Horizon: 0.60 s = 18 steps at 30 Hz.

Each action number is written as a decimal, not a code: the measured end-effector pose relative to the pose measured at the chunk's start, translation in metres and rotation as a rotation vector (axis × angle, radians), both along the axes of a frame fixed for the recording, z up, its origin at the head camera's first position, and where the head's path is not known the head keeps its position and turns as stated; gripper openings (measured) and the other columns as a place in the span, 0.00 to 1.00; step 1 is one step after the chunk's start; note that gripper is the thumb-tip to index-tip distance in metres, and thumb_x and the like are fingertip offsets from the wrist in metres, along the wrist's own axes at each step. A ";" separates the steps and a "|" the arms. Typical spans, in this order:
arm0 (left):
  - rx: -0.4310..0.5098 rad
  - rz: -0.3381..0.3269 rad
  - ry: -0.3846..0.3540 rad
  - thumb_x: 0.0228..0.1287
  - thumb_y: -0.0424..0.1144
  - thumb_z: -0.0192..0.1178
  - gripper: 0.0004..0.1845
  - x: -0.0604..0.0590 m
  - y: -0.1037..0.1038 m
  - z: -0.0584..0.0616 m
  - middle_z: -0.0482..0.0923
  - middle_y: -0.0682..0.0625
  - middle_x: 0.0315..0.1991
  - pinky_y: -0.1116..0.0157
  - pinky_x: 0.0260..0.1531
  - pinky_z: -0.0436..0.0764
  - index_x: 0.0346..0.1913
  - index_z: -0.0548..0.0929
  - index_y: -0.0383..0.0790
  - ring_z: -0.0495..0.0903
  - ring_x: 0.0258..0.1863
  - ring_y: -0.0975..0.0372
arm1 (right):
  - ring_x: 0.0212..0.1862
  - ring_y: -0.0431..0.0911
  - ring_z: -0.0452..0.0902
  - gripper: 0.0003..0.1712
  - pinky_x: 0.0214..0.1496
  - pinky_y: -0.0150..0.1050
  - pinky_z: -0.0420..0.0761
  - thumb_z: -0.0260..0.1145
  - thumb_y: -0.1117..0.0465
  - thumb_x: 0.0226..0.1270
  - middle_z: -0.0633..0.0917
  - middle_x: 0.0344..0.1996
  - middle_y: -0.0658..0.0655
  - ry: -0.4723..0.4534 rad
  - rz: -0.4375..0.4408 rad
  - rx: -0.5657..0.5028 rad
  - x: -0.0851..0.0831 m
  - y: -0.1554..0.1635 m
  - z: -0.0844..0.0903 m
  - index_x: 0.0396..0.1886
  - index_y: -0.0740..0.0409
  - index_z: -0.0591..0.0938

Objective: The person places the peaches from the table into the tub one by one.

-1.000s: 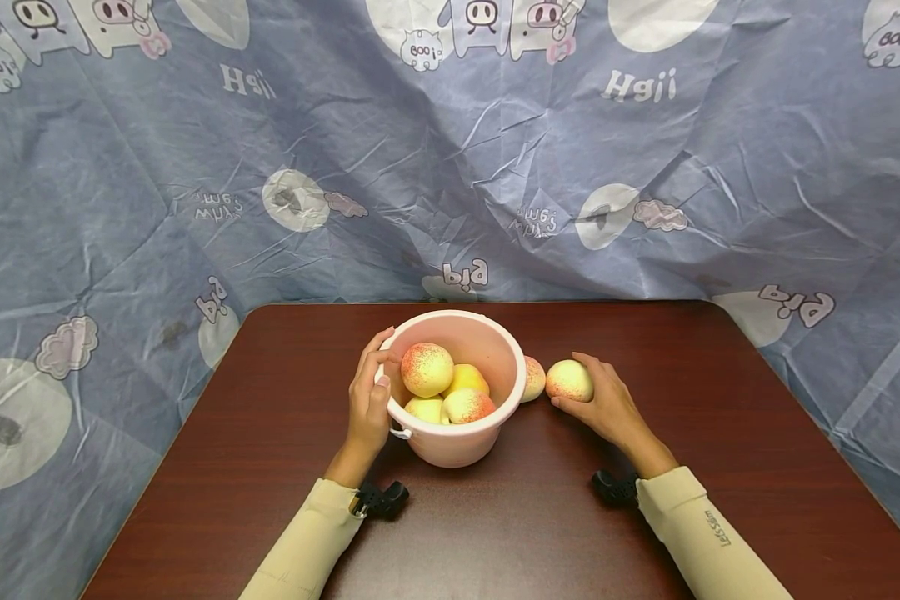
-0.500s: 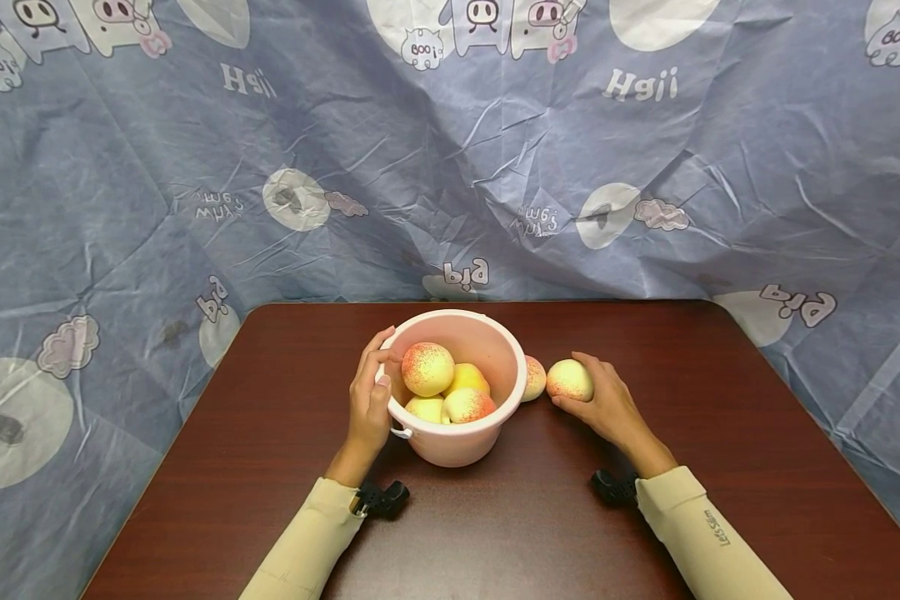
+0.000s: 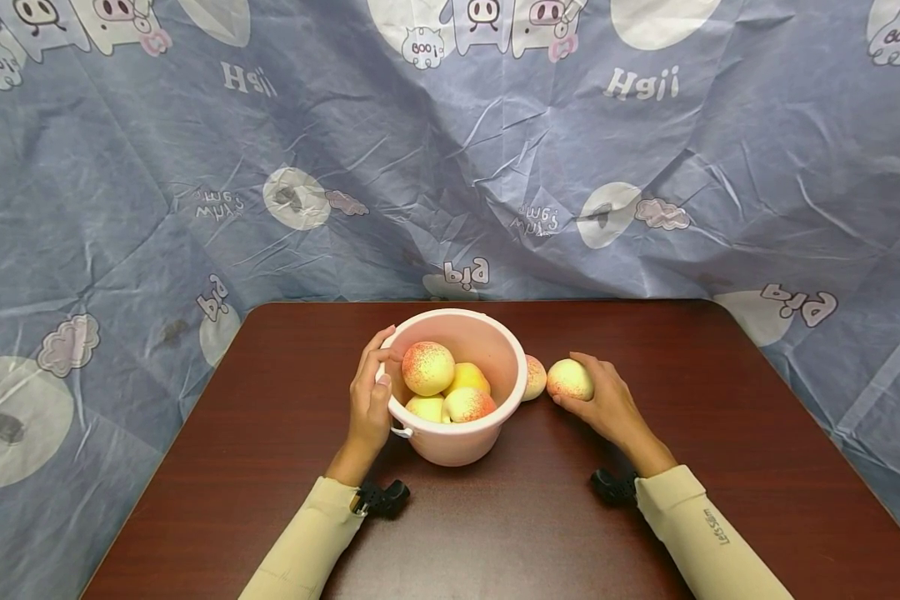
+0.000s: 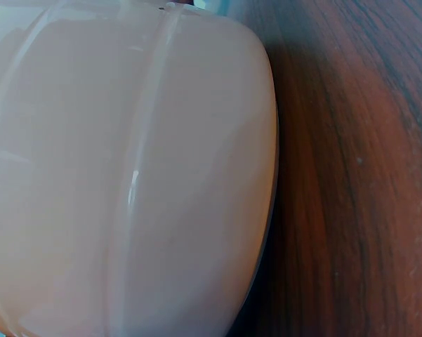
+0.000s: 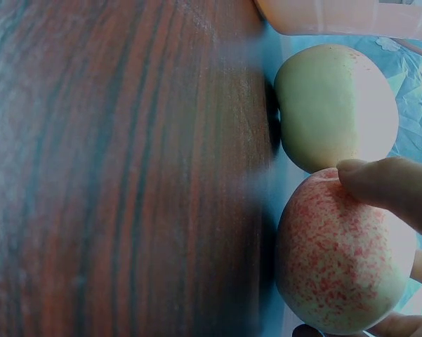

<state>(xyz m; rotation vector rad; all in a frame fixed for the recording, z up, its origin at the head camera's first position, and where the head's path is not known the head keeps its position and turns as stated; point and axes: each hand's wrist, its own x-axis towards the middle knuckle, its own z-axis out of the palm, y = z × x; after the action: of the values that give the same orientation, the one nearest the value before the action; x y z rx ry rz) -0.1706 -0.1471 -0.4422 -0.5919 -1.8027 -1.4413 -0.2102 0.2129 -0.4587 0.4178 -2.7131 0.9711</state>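
Observation:
A pale pink bucket (image 3: pixel 452 448) stands on the table, its wall filling much of the left wrist view. My left hand (image 3: pixel 367 404) grips the bucket's left rim, fingers over the edge and thumb near the top. Inside lie several peaches, among them a red-speckled peach (image 3: pixel 427 368), a yellow one (image 3: pixel 467 379) and a peach with a red end (image 3: pixel 469 406). To the right of the bucket my right hand (image 3: pixel 611 408) holds a speckled peach (image 5: pixel 340 260) between thumb and fingers, low at the tabletop. Another peach (image 5: pixel 330 105) sits between it and the bucket, partly hidden by the rim in the head view.
The dark brown wooden table (image 3: pixel 270 467) reaches back to a blue patterned cloth (image 3: pixel 390 208) that hangs behind it. A white handle end (image 3: pixel 402 433) juts from the bucket's front left. Black wrist mounts (image 3: pixel 384 500) sit on both wrists.

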 end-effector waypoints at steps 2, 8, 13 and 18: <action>0.001 -0.001 0.001 0.65 0.49 0.40 0.24 0.000 0.000 0.000 0.68 0.37 0.65 0.52 0.64 0.61 0.42 0.75 0.29 0.66 0.66 0.48 | 0.49 0.62 0.72 0.42 0.47 0.57 0.71 0.76 0.53 0.50 0.75 0.51 0.68 0.003 0.000 -0.002 0.000 0.000 0.000 0.66 0.56 0.70; 0.003 -0.011 0.003 0.65 0.50 0.41 0.25 0.000 0.000 0.001 0.68 0.35 0.64 0.52 0.64 0.61 0.42 0.75 0.29 0.66 0.66 0.48 | 0.48 0.61 0.73 0.41 0.46 0.56 0.71 0.75 0.52 0.51 0.76 0.50 0.67 0.016 -0.008 -0.003 -0.001 -0.001 -0.001 0.64 0.56 0.71; -0.004 -0.008 0.001 0.66 0.51 0.41 0.25 0.000 0.000 0.001 0.68 0.36 0.65 0.52 0.64 0.61 0.42 0.75 0.30 0.66 0.66 0.48 | 0.49 0.61 0.72 0.40 0.46 0.56 0.71 0.75 0.51 0.51 0.76 0.50 0.67 0.026 -0.010 -0.005 0.000 0.000 -0.001 0.63 0.57 0.72; -0.005 -0.004 -0.003 0.65 0.50 0.41 0.24 0.000 -0.001 0.000 0.68 0.36 0.65 0.52 0.64 0.61 0.42 0.75 0.30 0.66 0.66 0.49 | 0.49 0.61 0.72 0.40 0.46 0.58 0.71 0.75 0.52 0.51 0.76 0.51 0.67 0.025 -0.011 -0.006 0.000 0.000 -0.001 0.63 0.57 0.72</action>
<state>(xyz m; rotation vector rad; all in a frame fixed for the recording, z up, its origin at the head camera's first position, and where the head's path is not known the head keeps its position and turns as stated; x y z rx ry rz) -0.1704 -0.1477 -0.4417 -0.5969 -1.8088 -1.4412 -0.2100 0.2133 -0.4594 0.4112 -2.6863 0.9644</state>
